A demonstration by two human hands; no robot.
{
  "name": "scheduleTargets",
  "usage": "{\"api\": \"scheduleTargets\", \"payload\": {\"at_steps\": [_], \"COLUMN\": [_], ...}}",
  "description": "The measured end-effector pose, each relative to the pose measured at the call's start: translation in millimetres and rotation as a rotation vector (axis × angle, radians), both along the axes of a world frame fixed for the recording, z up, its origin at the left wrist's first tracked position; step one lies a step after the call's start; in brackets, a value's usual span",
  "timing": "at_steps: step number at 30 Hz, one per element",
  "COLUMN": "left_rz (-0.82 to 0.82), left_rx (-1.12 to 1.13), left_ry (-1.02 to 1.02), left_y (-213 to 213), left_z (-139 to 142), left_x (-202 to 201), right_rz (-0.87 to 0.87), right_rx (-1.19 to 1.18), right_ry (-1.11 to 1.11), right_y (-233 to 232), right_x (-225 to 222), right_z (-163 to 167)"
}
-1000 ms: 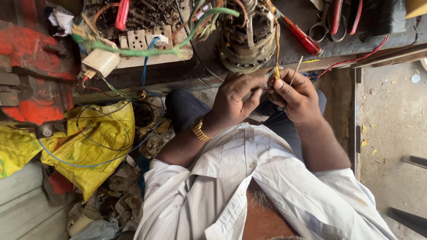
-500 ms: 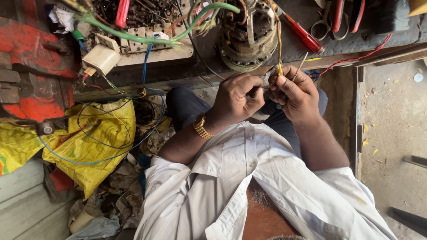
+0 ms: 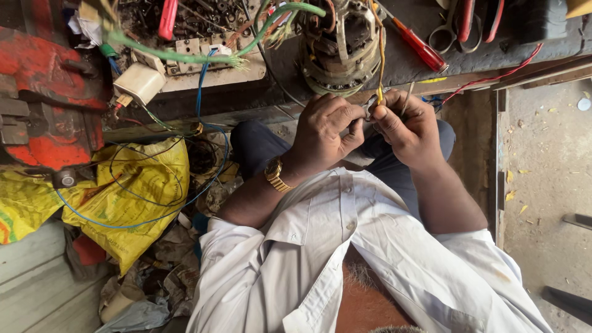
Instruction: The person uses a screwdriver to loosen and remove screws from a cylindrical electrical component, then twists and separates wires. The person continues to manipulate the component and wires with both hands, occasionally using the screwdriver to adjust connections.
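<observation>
My left hand (image 3: 324, 126), with a gold watch on its wrist, and my right hand (image 3: 407, 126) meet just below the edge of a dark workbench (image 3: 246, 98). Both pinch a thin yellow wire (image 3: 380, 68) that runs down from a round motor stator (image 3: 339, 46) with copper windings on the bench. A small grey metal piece (image 3: 370, 106) shows between the fingertips of the two hands; I cannot tell what it is. A thin pale wire end (image 3: 406, 97) sticks up from my right hand. My lap in dark trousers lies beneath the hands.
On the bench lie a red-handled screwdriver (image 3: 419, 46), scissors (image 3: 453, 34), a green cable (image 3: 185, 57), a white plug block (image 3: 139, 81) and a tray of small parts (image 3: 203, 15). A red machine (image 3: 43, 92), yellow sack (image 3: 132, 197) and blue wire (image 3: 203, 185) sit at left.
Both hands stay together on the yellow wire; the fingers shift only slightly. The view has drifted a little.
</observation>
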State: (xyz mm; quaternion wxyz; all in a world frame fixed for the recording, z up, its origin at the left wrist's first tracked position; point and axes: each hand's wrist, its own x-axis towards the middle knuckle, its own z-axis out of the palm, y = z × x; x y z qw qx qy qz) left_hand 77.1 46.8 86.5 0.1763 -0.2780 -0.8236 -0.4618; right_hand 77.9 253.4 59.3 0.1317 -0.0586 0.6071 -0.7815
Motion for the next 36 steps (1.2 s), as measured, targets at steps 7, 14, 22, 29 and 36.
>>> {"api": "scheduleTargets", "payload": {"at_steps": [7, 14, 22, 29, 36], "left_rz": [0.069, 0.112, 0.008, 0.007, -0.033], "left_rx": [-0.114, -0.017, 0.169, 0.216, 0.283], "left_ry": [0.108, 0.039, -0.144, -0.238, -0.418], "left_y": [4.9, 9.1, 11.5, 15.5, 6.7], "left_z": [-5.2, -7.5, -3.2, -23.4, -19.7], "left_x": [-6.4, -7.4, -1.2, 5.7, 20.6], "right_rz": [0.043, 0.067, -0.089, -0.386, -0.278], "right_rx": [0.161, 0.084, 0.301, 0.513, 0.029], "right_ry": [0.269, 0.219, 0.442, 0.721, 0.231], "right_y": [1.1, 9.0, 10.8, 12.3, 44.4], "right_x": [-1.6, -9.8, -15.0, -22.2, -31.5], "right_z": [7.1, 0.4, 4.9, 3.9, 10.7]}}
